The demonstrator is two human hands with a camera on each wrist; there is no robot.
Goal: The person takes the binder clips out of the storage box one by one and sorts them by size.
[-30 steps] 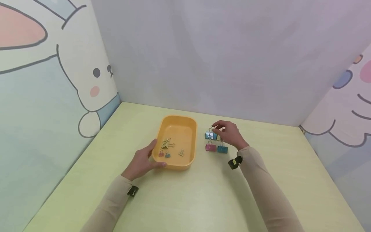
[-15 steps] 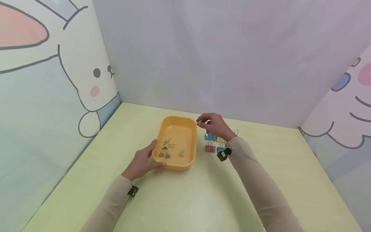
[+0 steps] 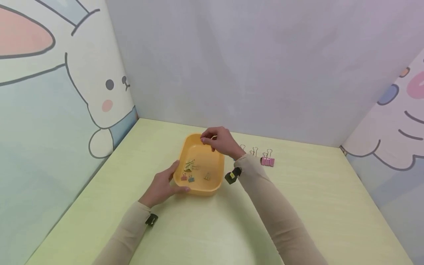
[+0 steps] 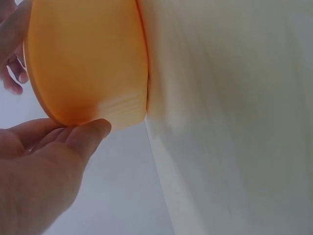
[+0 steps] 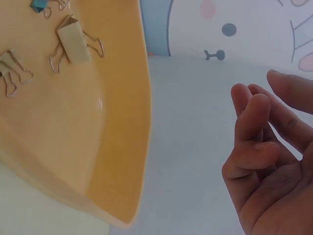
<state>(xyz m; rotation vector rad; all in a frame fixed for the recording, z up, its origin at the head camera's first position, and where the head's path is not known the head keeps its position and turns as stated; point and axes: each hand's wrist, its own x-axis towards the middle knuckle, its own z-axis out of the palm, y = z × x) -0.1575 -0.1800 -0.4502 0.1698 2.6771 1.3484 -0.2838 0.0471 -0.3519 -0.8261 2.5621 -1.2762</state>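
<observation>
My left hand holds the near left corner of a yellow-orange plastic tray. The left wrist view shows its thumb against the outside of the tray wall. Inside the tray lie several small binder clips: a gold one, a pink one, a teal one and a pale one. Over the tray's far right part hovers my right hand. In the right wrist view, its fingers are loosely bent, the thumb stands apart, and nothing shows between them.
Right of the tray, larger binder clips stand on the pale yellow table, partly hidden by the right forearm; a pink binder clip shows best. A grey wall rises behind, with a rabbit-printed wall at left.
My right hand has moved left from the larger binder clips to above the tray. The left hand and the tray have stayed where they were.
</observation>
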